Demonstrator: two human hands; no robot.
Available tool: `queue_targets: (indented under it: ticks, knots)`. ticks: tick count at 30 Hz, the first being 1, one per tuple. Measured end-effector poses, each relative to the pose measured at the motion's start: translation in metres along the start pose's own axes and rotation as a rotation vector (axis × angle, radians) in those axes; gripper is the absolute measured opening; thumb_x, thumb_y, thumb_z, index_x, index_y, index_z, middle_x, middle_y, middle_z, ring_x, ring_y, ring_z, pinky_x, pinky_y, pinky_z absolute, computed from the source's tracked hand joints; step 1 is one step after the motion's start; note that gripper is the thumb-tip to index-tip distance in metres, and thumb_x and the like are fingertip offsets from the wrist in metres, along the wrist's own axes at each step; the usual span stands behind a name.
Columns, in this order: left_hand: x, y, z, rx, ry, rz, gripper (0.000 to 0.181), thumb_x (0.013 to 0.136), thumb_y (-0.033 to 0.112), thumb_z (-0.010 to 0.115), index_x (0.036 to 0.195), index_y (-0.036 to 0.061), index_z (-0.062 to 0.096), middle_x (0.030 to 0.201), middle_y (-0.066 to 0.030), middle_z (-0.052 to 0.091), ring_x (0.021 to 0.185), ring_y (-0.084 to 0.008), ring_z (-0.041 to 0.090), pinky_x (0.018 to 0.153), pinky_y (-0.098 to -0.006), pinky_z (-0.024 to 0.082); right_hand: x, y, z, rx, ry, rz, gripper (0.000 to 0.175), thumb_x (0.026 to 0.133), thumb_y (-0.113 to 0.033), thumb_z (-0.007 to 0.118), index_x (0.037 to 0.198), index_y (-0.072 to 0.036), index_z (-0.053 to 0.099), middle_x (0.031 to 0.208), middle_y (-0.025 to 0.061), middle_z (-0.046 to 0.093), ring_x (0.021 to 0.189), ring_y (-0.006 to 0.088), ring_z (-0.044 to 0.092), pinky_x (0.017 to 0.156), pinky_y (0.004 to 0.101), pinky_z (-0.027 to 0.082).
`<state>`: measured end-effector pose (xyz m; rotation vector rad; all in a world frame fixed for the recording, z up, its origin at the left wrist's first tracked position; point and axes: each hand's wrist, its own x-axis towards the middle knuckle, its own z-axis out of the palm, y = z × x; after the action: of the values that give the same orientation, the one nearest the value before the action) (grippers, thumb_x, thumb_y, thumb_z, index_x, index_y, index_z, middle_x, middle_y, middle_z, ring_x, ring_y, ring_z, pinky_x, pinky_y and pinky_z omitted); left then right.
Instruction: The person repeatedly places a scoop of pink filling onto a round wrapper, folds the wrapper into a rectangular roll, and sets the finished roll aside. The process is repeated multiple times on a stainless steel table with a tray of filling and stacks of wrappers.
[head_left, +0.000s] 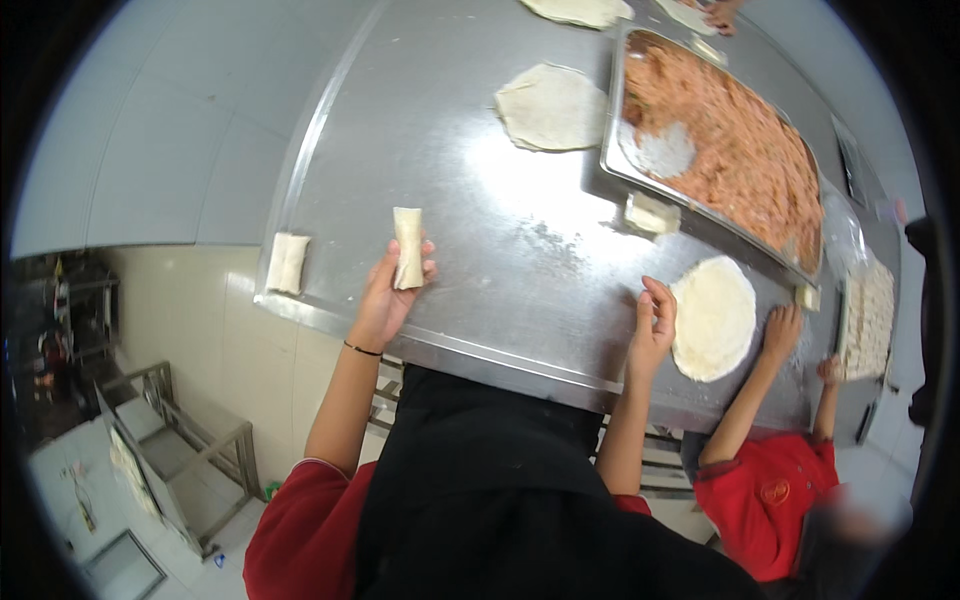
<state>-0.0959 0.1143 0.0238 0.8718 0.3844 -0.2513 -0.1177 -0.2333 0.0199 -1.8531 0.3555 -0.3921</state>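
My left hand (397, 281) holds a rolled, filled dough piece (408, 247) upright above the steel table (465, 300), thumb on one side and fingers on the other. Two similar dough rolls (287, 262) lie side by side at the table's left corner. My right hand (654, 322), fingers loosely curled and holding nothing, is just left of a flat dough round (714, 319). Another dough sheet (551, 107) lies farther back, beside a metal tray (615, 154) of orange-pink minced filling (735, 142). In front of that tray is a small folded dough piece (652, 214).
A co-worker in a red shirt (765, 502) stands at the right, one hand (784, 330) on the table near a small dough piece (808, 297). Another person's hand (721, 16) is at the far edge. A tray of many dough pieces (866, 322) sits far right; a metal rack (187, 450) stands lower left.
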Motion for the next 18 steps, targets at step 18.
queue_targets:
  ticks: [18]
  knots:
    - [-0.041,0.025,-0.098,1.627,1.046,0.775,0.031,0.083,0.026,0.075,0.108,0.0100,0.066,0.107,-0.0038,0.063,0.101,-0.0254,0.056,0.093,-0.0400,0.041,0.001,-0.008,0.010,-0.116,-0.116,-0.130,0.016,0.095,-0.010,0.057,0.107,-0.003,0.066,0.117,0.0126,0.060,0.115,0.0263,0.054,0.101,0.0373,0.040]
